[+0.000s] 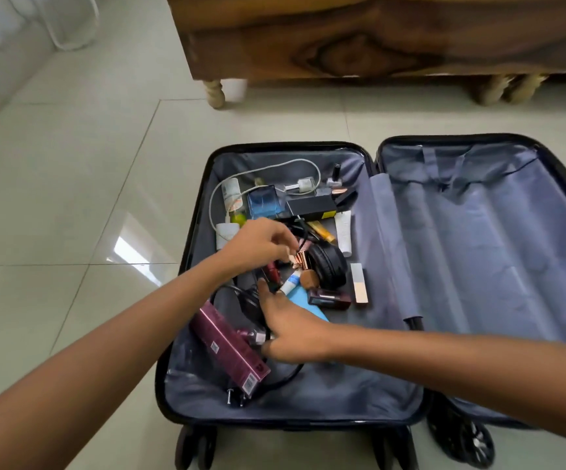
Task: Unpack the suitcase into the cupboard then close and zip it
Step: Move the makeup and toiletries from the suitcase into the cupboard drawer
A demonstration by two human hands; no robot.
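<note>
Two bare hands are working inside the left half of an open suitcase (369,157) that is lying flat on the pale tiled floor (71,198), in front of a wooden piece of furniture (376,39) on turned legs.

At the left edge of the packed half, a white cable (214,198) is looping around a white bottle (232,195), and below it a long maroon box (229,347) is lying slantwise, with a black plug and cord (240,396) showing beneath its lower end. The left hand (257,244) is reaching in from the lower left, its fingertips pinching a small rose-gold cosmetic tube (303,260). Behind it a blue perfume bottle (264,205) and a black box (312,206) are lying side by side. The right hand (291,329) is coming across from the right, fingers curled low over a white and blue tube (291,283) and some dark items; whether it is actually gripping anything cannot be told. Just right of the hands, black headphones (330,266) are resting on the lining, with a white tube (343,232) and a white and gold stick (359,283) beside them.

Further right, the other half of the suitcase is lying open, showing grey lining (495,249).
</note>
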